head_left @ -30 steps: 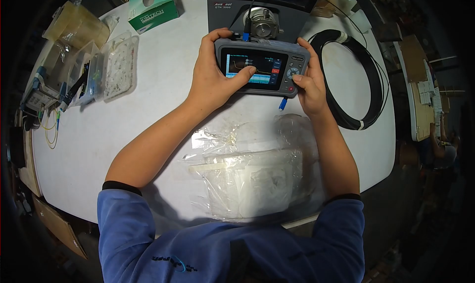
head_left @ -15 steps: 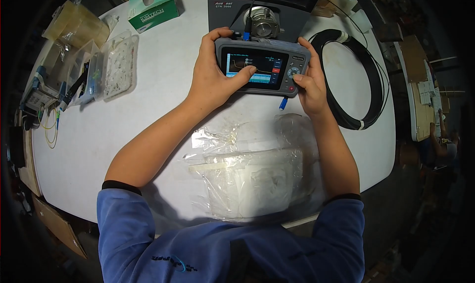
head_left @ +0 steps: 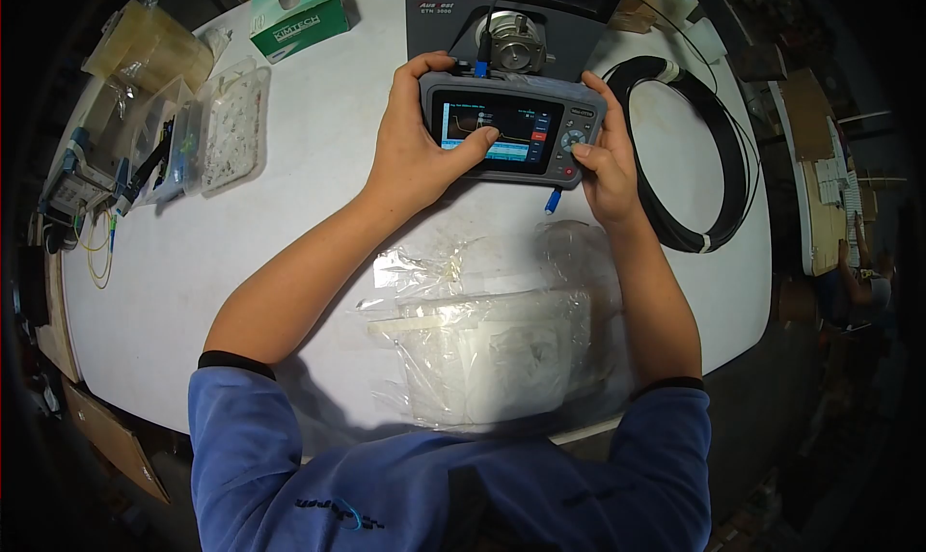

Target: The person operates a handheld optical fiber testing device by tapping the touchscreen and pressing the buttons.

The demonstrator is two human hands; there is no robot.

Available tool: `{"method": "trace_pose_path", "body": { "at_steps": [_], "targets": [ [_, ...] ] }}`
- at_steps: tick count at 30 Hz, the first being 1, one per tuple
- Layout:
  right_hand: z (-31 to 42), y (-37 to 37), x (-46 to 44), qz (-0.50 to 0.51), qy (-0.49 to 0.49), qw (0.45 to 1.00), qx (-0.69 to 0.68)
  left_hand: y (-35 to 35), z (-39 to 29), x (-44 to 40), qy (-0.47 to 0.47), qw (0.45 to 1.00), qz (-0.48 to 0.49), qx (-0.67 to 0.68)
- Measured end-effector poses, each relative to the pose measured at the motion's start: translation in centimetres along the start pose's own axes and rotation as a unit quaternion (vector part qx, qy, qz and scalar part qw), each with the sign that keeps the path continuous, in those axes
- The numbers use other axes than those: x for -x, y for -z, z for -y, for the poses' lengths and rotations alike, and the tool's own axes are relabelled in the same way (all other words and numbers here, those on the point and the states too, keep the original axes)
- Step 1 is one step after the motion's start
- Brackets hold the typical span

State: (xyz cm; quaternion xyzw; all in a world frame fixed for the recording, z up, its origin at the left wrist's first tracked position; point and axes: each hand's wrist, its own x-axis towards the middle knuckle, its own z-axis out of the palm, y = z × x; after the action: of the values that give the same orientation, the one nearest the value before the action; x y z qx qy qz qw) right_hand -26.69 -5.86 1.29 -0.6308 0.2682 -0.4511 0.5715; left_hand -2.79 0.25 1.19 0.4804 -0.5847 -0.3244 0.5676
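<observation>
Around the tester (head_left: 523,123), 2 bare hands are partly closed, and they share its weight. The tester is over the white table (head_left: 318,156), with the grey machine (head_left: 439,36) just behind it. The left hand (head_left: 413,156) has hold of the left end; its fingers bend over the top edge, and its thumb lies across the screen (head_left: 465,113), though I cannot tell if it presses. The right hand (head_left: 610,176) grips the right end, with the thumb at the buttons (head_left: 571,141).

About progress, I judge that the connecting is done: at the top edge of the tester, 1 blue plug (head_left: 481,69) appears seated, and the thin black lead (head_left: 483,41) rises from it. On the screen there is already a curve, so some result is given. The letters are too small for me, so I cannot say if the reading is complete. Unplugging and laying down of the tester are not yet done.

Below the tester, near its right end, there is a small blue piece (head_left: 553,202); its exact kind is not clear. To the right of the tester lies the black cable coil (head_left: 734,166), tied at 2 places. Nearer to the body than the tester is a clear plastic bag (head_left: 511,354), which neither hand touches.
</observation>
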Motion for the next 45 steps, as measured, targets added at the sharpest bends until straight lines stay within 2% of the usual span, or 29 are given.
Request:
{"method": "trace_pose_path", "body": {
  "at_steps": [45],
  "targets": [
    [0.11,-0.07,0.08,0.002,-0.004,1.0,-0.002,-0.03,0.09,0.12,-0.02,1.0,-0.012,-0.021]
  ]
}}
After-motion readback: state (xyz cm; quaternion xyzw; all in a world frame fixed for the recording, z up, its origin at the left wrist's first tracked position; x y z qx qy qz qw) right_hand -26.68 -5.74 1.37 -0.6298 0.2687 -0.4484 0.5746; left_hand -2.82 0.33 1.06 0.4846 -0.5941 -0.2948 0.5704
